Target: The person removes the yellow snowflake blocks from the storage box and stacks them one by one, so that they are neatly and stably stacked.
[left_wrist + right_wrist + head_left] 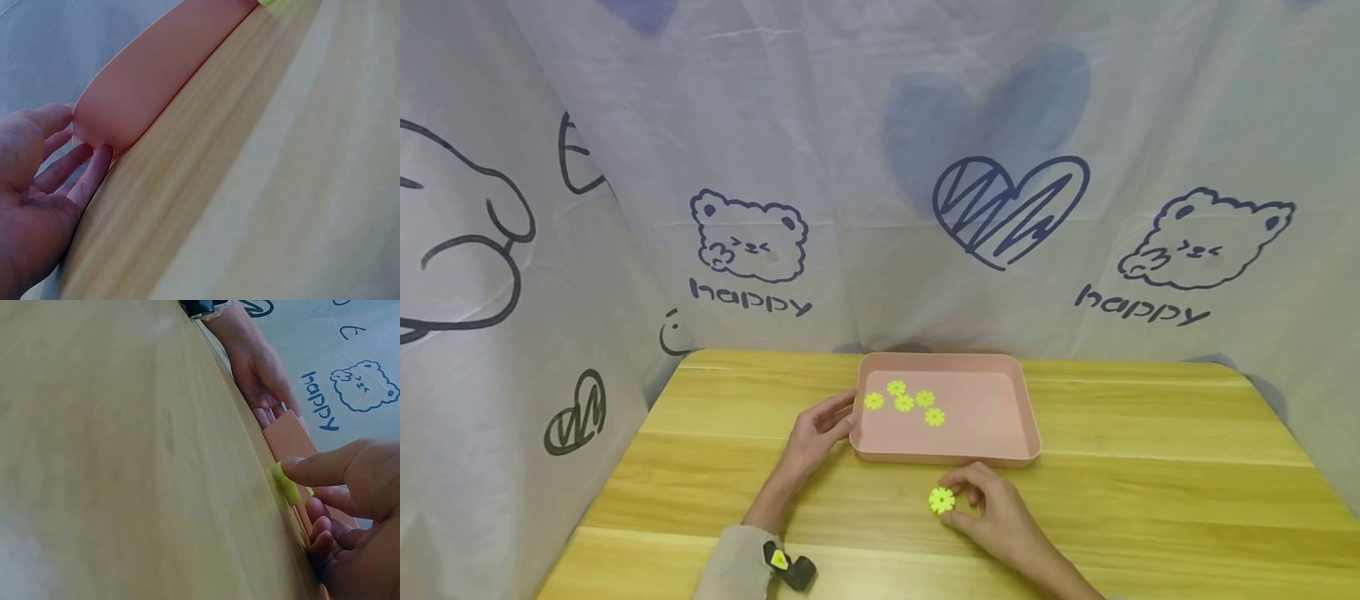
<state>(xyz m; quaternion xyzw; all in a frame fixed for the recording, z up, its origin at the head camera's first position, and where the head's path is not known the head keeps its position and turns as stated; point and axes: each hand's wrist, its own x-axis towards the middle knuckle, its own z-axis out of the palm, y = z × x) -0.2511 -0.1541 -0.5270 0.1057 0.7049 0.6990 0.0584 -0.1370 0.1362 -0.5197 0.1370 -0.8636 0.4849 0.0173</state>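
A pink rectangular tray (955,458) sits on the wooden table, with several yellow-green notched plastic discs (904,403) lying flat in its left half. At the tray's left side, my left hand (816,433) touches the outer wall with its fingertips, the fingers fairly straight. The left wrist view shows those fingers (100,162) against the tray's corner. In front of the tray, my right hand (996,512) pinches a yellow-green notched disc (942,500) between thumb and forefinger. From the right wrist, this piece (287,485) looks thick; whether several discs are stacked I cannot tell.
The light wooden table (1150,492) extends to both sides of the tray. Behind it hangs a pale cloth (865,250) printed with bears and hearts. A black strapped device (792,567) is on the left wrist, over a beige sleeve (736,567).
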